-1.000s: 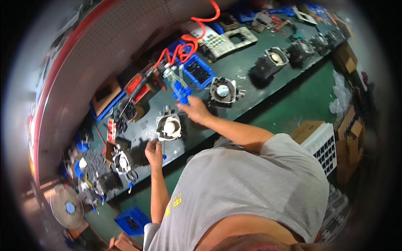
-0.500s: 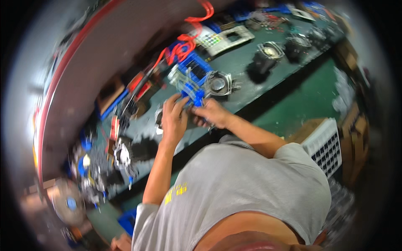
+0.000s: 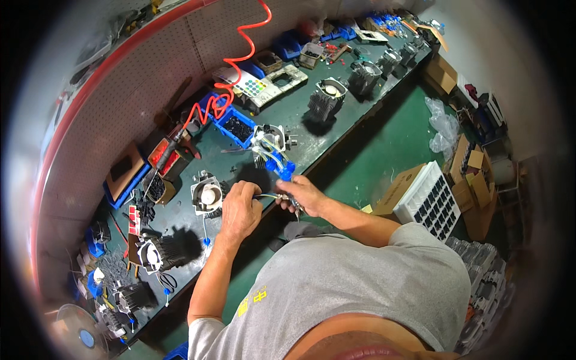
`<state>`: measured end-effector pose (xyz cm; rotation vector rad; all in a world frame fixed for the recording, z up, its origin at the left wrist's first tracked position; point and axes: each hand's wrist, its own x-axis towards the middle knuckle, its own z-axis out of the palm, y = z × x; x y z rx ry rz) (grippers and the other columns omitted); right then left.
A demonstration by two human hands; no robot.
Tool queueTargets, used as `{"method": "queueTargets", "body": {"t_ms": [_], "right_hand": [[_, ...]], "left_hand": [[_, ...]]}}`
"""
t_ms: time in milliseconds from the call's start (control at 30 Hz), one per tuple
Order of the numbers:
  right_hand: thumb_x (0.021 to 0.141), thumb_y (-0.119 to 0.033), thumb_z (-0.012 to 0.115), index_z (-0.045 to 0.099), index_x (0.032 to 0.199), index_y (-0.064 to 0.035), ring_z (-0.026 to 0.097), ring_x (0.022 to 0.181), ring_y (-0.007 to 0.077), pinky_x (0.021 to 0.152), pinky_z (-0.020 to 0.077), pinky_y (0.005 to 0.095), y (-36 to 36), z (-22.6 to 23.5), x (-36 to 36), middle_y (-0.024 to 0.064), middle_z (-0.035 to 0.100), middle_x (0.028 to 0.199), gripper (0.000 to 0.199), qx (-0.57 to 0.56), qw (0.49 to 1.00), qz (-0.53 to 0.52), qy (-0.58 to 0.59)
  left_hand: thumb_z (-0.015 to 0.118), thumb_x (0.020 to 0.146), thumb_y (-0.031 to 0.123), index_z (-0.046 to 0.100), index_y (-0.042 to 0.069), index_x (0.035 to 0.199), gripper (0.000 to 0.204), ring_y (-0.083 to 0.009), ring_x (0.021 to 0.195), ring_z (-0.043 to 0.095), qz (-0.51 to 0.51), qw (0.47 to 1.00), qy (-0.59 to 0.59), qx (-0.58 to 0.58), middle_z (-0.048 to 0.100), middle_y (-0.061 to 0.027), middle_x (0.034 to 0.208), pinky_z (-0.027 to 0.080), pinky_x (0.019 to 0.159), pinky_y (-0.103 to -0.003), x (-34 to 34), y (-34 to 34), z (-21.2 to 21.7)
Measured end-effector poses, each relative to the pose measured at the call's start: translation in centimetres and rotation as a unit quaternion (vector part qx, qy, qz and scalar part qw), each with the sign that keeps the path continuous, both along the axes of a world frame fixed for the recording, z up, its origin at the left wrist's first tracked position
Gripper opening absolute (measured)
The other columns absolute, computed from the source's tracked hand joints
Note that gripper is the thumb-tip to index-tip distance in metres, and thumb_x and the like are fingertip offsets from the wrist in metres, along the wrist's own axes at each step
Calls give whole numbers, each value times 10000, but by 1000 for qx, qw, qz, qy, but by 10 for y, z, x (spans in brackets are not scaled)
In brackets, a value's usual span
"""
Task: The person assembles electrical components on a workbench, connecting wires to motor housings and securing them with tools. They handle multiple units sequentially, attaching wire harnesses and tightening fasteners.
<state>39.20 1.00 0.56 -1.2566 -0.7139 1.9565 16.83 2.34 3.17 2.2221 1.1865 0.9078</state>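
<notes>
My right hand (image 3: 300,197) is closed around a bundle of cables whose blue connectors (image 3: 283,168) stick out above its fingers, with pale wires beyond them. A thin cable (image 3: 271,196) with a metal end piece runs from this hand toward my left hand (image 3: 240,211). The left fingers are pressed together at the cable's other end; their tips are partly hidden. Left of that hand a finned housing with a white round centre (image 3: 207,195) sits on the green bench (image 3: 234,171). Another open housing (image 3: 271,135) stands behind the bundle.
More dark finned housings (image 3: 327,99) line the bench to both sides. Along its back stand a blue bin of black parts (image 3: 237,127), a red bin (image 3: 165,157) and a coiled red hose (image 3: 231,63). A white gridded tray (image 3: 427,198) and cardboard boxes (image 3: 471,198) are at the right.
My left hand has come away from the blue connectors, and a cable now spans the gap between my hands. The view has shifted and sharpened.
</notes>
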Motion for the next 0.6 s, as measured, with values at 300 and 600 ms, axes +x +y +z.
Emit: {"method": "queueTargets", "body": {"t_ms": [300,600], "right_hand": [[960,-220,681,709,1119,-95,623,781,107,569,503,278,44,-64,56,5,681,927,204,115,947,-252,-166],[981,-247,669,677,1289,-106,537,650,81,556,498,285,117,-99,98,-27,620,878,339,101,954,-166,-230]], "left_hand": [[573,960,121,596,-7,965,129,-110,701,454,190,930,-246,-198,519,-27,723,416,635,-305,8,-12,-39],[652,991,174,602,-22,1036,207,-267,866,640,242,946,-196,-83,690,-194,994,511,821,-382,74,74,-110]]}}
